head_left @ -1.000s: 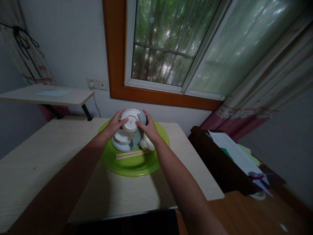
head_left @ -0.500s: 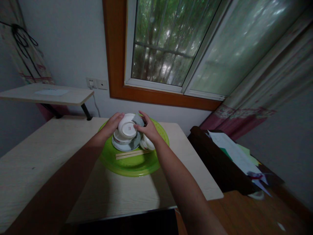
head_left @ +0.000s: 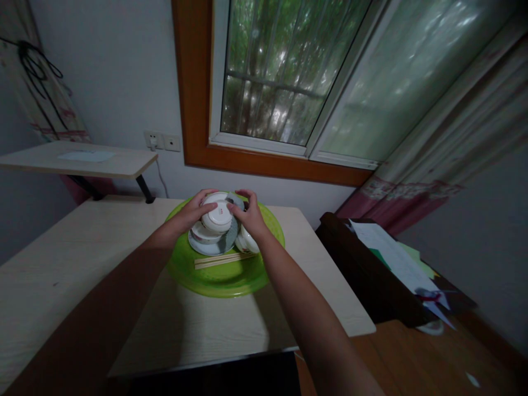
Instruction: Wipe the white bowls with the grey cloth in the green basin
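A white bowl (head_left: 218, 215) is held up over the dishes, its base with small red marks turned towards me. My left hand (head_left: 196, 210) grips its left side, the thumb on the base. My right hand (head_left: 250, 213) is closed round a grey cloth (head_left: 231, 234) at the bowl's right side, thumb near the base. Part of the cloth hangs below the bowl. Underneath sit another white bowl (head_left: 202, 234) and a white plate (head_left: 202, 247). More white bowls (head_left: 248, 242) lie by my right wrist. Light wooden chopsticks (head_left: 220, 260) rest in front, all in a green basin (head_left: 231, 286).
The basin stands on a pale wooden table (head_left: 322, 275). A raised shelf (head_left: 124, 162) is at the back left, below a wall socket (head_left: 153, 139). A window (head_left: 276, 77) is behind. To the right, papers (head_left: 396, 264) lie on a dark piece of furniture (head_left: 363, 280).
The bowl has come down slightly and tilted, then turned back with its base towards me. My left thumb moved off the base and is on it again. My right hand shifted slightly with the cloth.
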`<move>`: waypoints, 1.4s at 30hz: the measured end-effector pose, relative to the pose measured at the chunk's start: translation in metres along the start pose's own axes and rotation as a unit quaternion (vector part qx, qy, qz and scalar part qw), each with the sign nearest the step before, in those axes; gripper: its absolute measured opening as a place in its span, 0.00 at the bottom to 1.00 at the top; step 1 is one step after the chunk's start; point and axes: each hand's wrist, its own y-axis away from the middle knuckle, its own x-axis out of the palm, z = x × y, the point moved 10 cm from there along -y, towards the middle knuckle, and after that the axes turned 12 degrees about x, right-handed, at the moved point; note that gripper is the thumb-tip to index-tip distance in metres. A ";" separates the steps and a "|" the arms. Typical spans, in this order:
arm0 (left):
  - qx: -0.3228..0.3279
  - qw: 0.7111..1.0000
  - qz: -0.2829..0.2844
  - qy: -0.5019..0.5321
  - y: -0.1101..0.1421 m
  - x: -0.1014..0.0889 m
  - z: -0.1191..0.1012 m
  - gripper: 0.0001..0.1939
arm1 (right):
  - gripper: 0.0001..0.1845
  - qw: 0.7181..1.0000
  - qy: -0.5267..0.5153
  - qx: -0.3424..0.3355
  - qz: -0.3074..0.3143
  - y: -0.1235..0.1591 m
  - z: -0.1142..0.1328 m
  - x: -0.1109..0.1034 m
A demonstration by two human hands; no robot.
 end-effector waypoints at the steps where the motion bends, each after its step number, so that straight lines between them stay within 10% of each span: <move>1: 0.003 1.000 -0.006 -0.008 -0.001 -0.003 0.001 0.35 | 0.37 1.000 0.013 -0.002 -0.012 0.001 0.000 -0.001; 15: 0.063 0.993 -0.064 -0.077 -0.007 -0.028 0.001 0.31 | 0.07 0.955 0.217 -0.186 -0.086 0.019 0.050 -0.004; 24: 0.068 0.989 -0.108 -0.075 -0.010 -0.042 0.008 0.28 | 0.16 0.903 0.347 -0.253 0.026 0.045 0.071 0.043; 34: 0.017 0.976 -0.216 0.011 0.000 -0.052 0.000 0.20 | 0.27 0.901 0.340 -0.255 0.086 0.045 0.062 0.054; 42: -0.026 0.964 -0.264 0.029 0.003 -0.064 0.016 0.10 | 0.16 0.867 0.384 -0.310 0.070 0.054 0.070 0.053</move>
